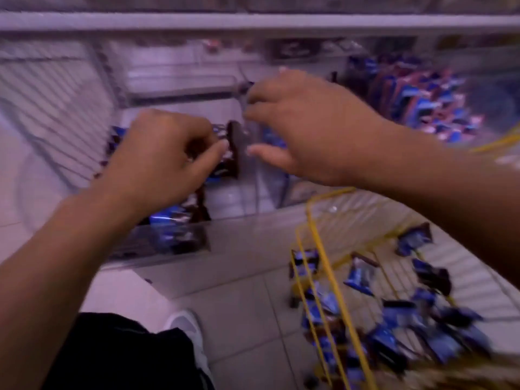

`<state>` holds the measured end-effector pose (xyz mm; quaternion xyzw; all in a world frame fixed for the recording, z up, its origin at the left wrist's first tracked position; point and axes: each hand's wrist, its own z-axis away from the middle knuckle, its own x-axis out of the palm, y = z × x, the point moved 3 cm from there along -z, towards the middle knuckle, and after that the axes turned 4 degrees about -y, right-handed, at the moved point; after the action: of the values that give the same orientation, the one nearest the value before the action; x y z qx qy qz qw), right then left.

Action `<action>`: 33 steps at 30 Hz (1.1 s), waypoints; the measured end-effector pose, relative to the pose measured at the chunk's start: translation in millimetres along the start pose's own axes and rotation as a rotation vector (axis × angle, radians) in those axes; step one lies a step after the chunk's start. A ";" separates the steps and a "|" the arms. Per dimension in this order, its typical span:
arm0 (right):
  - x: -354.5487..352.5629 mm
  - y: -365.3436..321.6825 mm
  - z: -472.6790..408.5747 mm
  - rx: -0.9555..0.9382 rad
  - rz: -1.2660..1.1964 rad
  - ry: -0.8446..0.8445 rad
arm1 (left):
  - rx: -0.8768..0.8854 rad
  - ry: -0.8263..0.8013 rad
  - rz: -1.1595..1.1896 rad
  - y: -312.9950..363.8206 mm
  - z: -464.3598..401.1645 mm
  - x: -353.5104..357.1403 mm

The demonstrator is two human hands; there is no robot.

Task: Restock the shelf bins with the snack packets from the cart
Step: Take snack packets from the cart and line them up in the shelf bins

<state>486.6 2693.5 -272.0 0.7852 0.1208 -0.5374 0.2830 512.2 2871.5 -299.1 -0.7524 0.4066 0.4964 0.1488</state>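
The frame is blurred by motion. My left hand grips a bunch of blue and brown snack packets over a clear shelf bin. More packets lie in that bin under my wrist. My right hand reaches over the clear divider beside the packets, its fingers curled near the divider's top edge; whether it holds anything is too blurred to tell. The yellow wire cart at the lower right holds several loose blue packets.
A neighbouring bin at the upper right is full of blue and red packets. A white shelf rail runs across the top. White wire racking lies at the left. Tiled floor and my shoe are below.
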 end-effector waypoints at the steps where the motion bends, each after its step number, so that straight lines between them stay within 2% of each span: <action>1: -9.5 9.6 41.7 0.063 -0.084 0.115 | 0.090 0.052 0.059 27.7 -3.1 -5.9; 2: -13.0 20.6 82.0 0.157 -0.152 0.136 | 0.186 0.051 0.130 56.1 -8.3 -6.1; 3: -8.3 33.9 120.1 0.262 -0.204 0.039 | 0.287 -0.004 0.184 85.9 -15.0 1.0; 4: 6.4 49.0 154.7 0.358 -0.227 -0.220 | 0.377 -0.105 0.201 115.6 -23.0 15.8; 7: 64.6 75.7 251.6 0.601 -0.297 -1.358 | 0.484 -0.554 0.032 198.1 -48.9 100.2; 8: 78.4 77.7 276.4 0.672 -0.342 -1.595 | 0.469 -0.733 -0.051 219.7 -51.3 135.5; 9: 92.1 77.1 293.8 0.719 -0.389 -1.704 | 0.437 -0.926 -0.121 236.1 -48.2 171.7; 11: 117.3 74.2 312.8 0.738 -0.426 -1.750 | 0.347 -1.203 -0.212 252.1 -38.7 232.1; 13: 136.1 66.6 318.1 0.724 -0.473 -1.745 | 0.282 -1.318 -0.276 250.9 -30.6 274.0; 15: 151.1 55.8 318.7 0.727 -0.561 -1.687 | 0.299 -1.353 -0.339 245.1 -27.2 294.7; 20: 162.9 41.9 319.7 0.541 -0.398 -1.543 | 0.406 -1.219 -0.292 234.9 -34.2 306.2; 23: 160.1 42.2 307.3 0.429 -0.336 -1.375 | 0.243 -1.293 -0.134 241.3 -42.2 304.1; 26: 158.2 39.9 301.6 0.348 -0.296 -1.370 | -0.078 -1.525 0.116 238.7 -45.5 304.0; 28: 152.9 43.7 302.3 0.353 -0.308 -1.374 | -0.256 -1.622 0.267 231.9 -48.0 295.0; 30: 147.2 51.4 303.9 0.396 -0.412 -1.403 | -0.324 -1.637 0.405 226.4 -55.2 277.2; 33: 133.4 68.8 299.2 0.583 -0.722 -1.424 | -0.354 -1.587 0.676 222.6 -71.1 239.4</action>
<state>341.0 2450.6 -450.5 0.2145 0.0136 -0.9703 -0.1110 429.9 2576.7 -433.9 -0.0367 0.3011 0.9461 0.1137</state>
